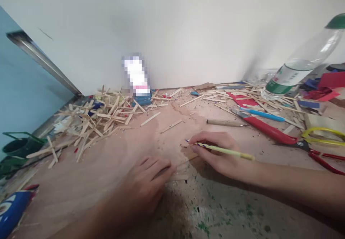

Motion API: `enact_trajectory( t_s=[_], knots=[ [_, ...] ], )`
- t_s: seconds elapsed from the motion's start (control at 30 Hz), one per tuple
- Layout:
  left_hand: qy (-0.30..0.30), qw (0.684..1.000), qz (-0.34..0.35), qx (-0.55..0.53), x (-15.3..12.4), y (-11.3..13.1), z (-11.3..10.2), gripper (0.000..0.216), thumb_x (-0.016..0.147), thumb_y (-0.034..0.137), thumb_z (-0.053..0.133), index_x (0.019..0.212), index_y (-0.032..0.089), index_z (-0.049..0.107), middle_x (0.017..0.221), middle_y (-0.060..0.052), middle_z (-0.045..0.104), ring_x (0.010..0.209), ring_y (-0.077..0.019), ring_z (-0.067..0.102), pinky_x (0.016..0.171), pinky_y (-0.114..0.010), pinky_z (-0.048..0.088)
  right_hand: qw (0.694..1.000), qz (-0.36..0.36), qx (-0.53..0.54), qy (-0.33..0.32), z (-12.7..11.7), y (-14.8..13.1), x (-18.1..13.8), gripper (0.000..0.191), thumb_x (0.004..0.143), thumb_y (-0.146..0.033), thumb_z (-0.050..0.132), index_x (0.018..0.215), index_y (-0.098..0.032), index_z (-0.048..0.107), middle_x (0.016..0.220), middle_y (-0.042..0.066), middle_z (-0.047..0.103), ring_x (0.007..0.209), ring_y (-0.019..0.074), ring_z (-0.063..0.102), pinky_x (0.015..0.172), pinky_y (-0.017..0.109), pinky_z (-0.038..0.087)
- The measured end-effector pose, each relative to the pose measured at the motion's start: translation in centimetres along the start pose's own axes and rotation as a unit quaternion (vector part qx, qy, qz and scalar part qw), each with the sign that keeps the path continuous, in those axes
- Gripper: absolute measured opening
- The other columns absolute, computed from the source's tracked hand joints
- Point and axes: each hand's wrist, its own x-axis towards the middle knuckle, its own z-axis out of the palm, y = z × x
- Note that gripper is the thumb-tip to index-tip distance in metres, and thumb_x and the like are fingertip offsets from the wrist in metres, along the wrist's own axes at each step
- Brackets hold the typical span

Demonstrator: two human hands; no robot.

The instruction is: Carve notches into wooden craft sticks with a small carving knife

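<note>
My right hand [217, 152] is closed around a pale yellow pencil [226, 150] with dark blue stripes near its tip. The pencil slants over the hand, its tip pointing left, close to the tabletop. My left hand [151, 176] lies low on the table, its fingers bent and pressed together. A thin wooden craft stick [187, 160] runs from its fingertips toward the right hand; the exact grip is hidden. Another short stick [180, 177] lies just below it. Beyond the hands is a loose stick [171, 126] with a dark line along it.
A pile of craft sticks [105, 118] spreads at the left. A lit, blurred phone [137, 75] leans against the wall. At the right are a wooden-handled tool [225, 123], a red-handled tool [272, 129], a blue pen-like tool [262, 114], yellow handles [323, 133] and a plastic bottle [293, 70].
</note>
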Motion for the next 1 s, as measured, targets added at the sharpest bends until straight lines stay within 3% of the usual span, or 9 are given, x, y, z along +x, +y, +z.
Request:
enact_trajectory(
  t_s=[0.1, 0.27, 0.53, 0.67, 0.83, 1.0],
  knots=[
    [0.011, 1.000, 0.005, 0.003, 0.1, 0.1, 0.1, 0.040, 0.108, -0.002, 0.053, 0.131, 0.017, 0.080, 0.117, -0.009, 0.092, 0.098, -0.0226, 0.087, 0.089, -0.036, 0.067, 0.996, -0.035, -0.084, -0.005, -0.8, 1.8, 0.4, 0.026, 0.119, -0.044, 0.081, 0.127, -0.021, 0.088, 0.109, 0.007, 0.088, 0.098, 0.0230, 0.084, 0.098, 0.043, 0.073],
    [0.028, 1.000, 0.007, -0.008, -0.1, 0.0, 0.8, 0.041, 0.106, -0.001, 0.055, 0.130, 0.019, 0.081, 0.117, -0.008, 0.091, 0.100, -0.0221, 0.086, 0.090, -0.035, 0.069, 0.976, 0.005, -0.215, -0.022, -1.1, 3.2, 1.1, 0.032, 0.122, -0.048, 0.084, 0.138, -0.020, 0.083, 0.137, 0.011, 0.085, 0.118, 0.0258, 0.084, 0.106, 0.049, 0.075],
    [0.009, 1.000, -0.017, -0.017, -1.4, -0.4, 1.9, 0.034, 0.113, 0.005, 0.062, 0.135, 0.020, 0.083, 0.125, -0.009, 0.089, 0.108, -0.0233, 0.085, 0.098, -0.038, 0.072, 0.952, 0.038, -0.300, -0.050, -0.6, 2.6, 1.4, 0.040, 0.121, -0.048, 0.085, 0.150, -0.021, 0.081, 0.150, 0.013, 0.082, 0.127, 0.0290, 0.084, 0.111, 0.053, 0.075],
    [-0.016, 1.000, -0.025, -0.009, -1.5, -0.7, 2.3, 0.017, 0.122, 0.027, 0.080, 0.138, 0.019, 0.082, 0.129, -0.007, 0.085, 0.112, -0.0232, 0.085, 0.099, -0.040, 0.076, 0.942, 0.024, -0.329, -0.066, -1.2, 1.1, 1.7, 0.040, 0.121, -0.047, 0.085, 0.151, -0.021, 0.081, 0.152, 0.013, 0.082, 0.128, 0.0290, 0.084, 0.111, 0.053, 0.075],
    [-0.057, 0.998, -0.034, -0.001, -1.6, -1.1, 2.7, 0.029, 0.122, 0.042, 0.087, 0.136, 0.018, 0.082, 0.133, -0.009, 0.085, 0.116, -0.0249, 0.085, 0.104, -0.046, 0.077, 0.901, 0.027, -0.423, -0.092, -5.2, -1.1, 2.4, 0.042, 0.121, -0.048, 0.085, 0.155, -0.023, 0.080, 0.160, 0.015, 0.079, 0.138, 0.0320, 0.081, 0.118, 0.057, 0.073],
    [-0.086, 0.996, -0.033, -0.003, -1.4, -1.2, 2.5, 0.034, 0.121, 0.044, 0.087, 0.142, 0.018, 0.081, 0.140, -0.010, 0.084, 0.122, -0.0272, 0.085, 0.108, -0.049, 0.077, 0.834, 0.129, -0.520, -0.134, -9.7, -1.7, 3.0, 0.045, 0.120, -0.049, 0.086, 0.156, -0.022, 0.079, 0.159, 0.015, 0.079, 0.135, 0.0320, 0.082, 0.115, 0.056, 0.074]
  ],
)
